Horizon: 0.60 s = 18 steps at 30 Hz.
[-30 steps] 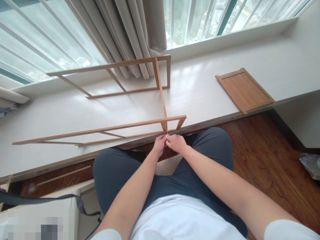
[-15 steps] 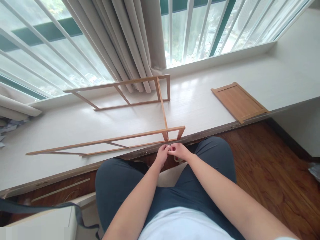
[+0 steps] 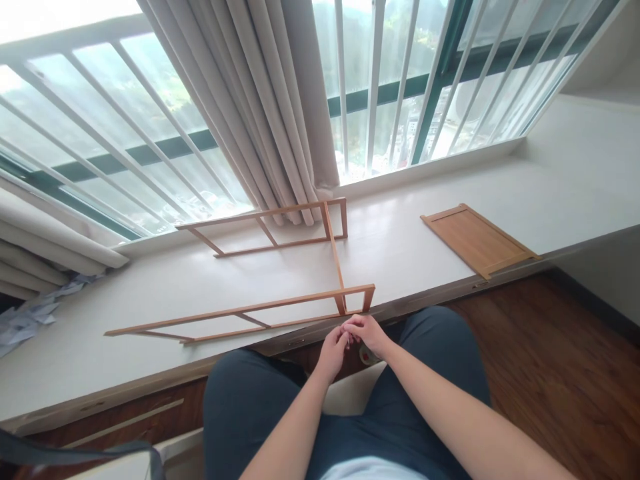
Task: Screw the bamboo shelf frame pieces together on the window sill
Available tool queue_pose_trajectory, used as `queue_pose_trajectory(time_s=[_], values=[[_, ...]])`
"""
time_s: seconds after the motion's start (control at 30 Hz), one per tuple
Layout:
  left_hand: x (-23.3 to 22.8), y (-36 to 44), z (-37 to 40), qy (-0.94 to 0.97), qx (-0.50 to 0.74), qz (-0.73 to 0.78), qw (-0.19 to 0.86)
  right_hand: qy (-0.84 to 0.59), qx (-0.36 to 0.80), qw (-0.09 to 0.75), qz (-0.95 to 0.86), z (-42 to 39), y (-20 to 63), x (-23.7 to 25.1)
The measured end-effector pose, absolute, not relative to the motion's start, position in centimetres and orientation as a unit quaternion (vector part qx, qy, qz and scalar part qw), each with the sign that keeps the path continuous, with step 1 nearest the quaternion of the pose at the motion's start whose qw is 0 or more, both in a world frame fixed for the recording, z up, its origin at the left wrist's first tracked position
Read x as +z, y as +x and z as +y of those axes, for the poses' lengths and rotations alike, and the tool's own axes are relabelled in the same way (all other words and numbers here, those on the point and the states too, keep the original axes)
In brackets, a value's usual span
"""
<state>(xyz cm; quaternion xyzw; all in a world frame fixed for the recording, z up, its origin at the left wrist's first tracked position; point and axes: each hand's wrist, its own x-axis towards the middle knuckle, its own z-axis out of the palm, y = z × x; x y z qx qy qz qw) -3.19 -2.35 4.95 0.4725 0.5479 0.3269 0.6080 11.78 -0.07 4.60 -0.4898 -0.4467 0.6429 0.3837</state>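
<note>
Bright window backlight, warped edges

Tan wooden frame (image 3: 280,313), beige curtain (image 3: 270,100), white sill (image 3: 400,247)

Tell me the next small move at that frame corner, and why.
Probably bring both hands forward to the near corner of the wooden frame. The left hand and right hand meet just short of it, fingertips pinched together on something too small to identify.

thin wooden frame (image 3: 280,313) stands on its long edges on the sill, near edge.
</note>
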Motion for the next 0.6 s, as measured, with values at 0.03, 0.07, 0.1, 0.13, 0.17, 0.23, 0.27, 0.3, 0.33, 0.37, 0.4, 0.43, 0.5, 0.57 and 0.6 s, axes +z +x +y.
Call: queue_pose_trajectory(time_s=[0.03,0.07,0.1,0.13,0.17,0.23,0.27,0.3,0.33,0.37,0.4,0.43,0.5,0.57,0.6], values=[[5.4,-3.2,-2.4,0.486,0.324,0.543,0.604,-0.484,0.649,0.391,-0.437,-0.2,11.6,4.7],[5.8,-3.2,-2.5,0.497,0.319,0.54,0.6,-0.479,0.655,0.398,-0.428,-0.3,11.6,4.7],[6.3,-3.3,-2.6,0.506,0.315,0.538,0.596,-0.473,0.662,0.406,-0.417,-0.4,11.5,4.7],[6.8,-3.4,-2.7,0.513,0.312,0.538,0.592,-0.468,0.667,0.414,-0.405,-0.5,11.5,4.7],[7.2,-3.6,-2.8,0.521,0.312,0.538,0.585,-0.465,0.671,0.423,-0.392,-0.6,11.5,4.7],[8.0,-4.2,-3.0,0.53,0.323,0.546,0.562,-0.464,0.671,0.443,-0.37,-0.7,11.7,4.7],[8.3,-4.7,-3.0,0.525,0.338,0.557,0.548,-0.465,0.669,0.452,-0.363,-0.8,11.8,4.7],[8.6,-5.3,-2.9,0.509,0.356,0.573,0.534,-0.465,0.666,0.46,-0.357,-0.9,11.9,4.7],[8.9,-6.1,-2.8,0.483,0.374,0.594,0.524,-0.466,0.666,0.466,-0.349,-1.0,12.0,4.7],[9.3,-7.1,-2.7,0.446,0.397,0.617,0.513,-0.465,0.669,0.469,-0.34,-1.2,12.2,4.7],[9.6,-8.1,-2.5,0.405,0.423,0.633,0.506,-0.465,0.674,0.472,-0.328,-1.3,12.3,4.7],[10.1,-9.3,-2.3,0.36,0.457,0.642,0.499,-0.465,0.678,0.473,-0.317,-1.4,12.5,4.8],[11.2,-11.9,-1.8,0.268,0.545,0.632,0.48,-0.469,0.682,0.476,-0.297,-1.6,12.7,4.9],[12.7,-14.3,-1.3,0.187,0.618,0.604,0.469,-0.475,0.678,0.485,-0.28,-1.7,12.8,5.1],[13.6,-15.4,-1.1,0.156,0.647,0.583,0.466,-0.479,0.676,0.49,-0.272,-1.7,12.8,5.1]])
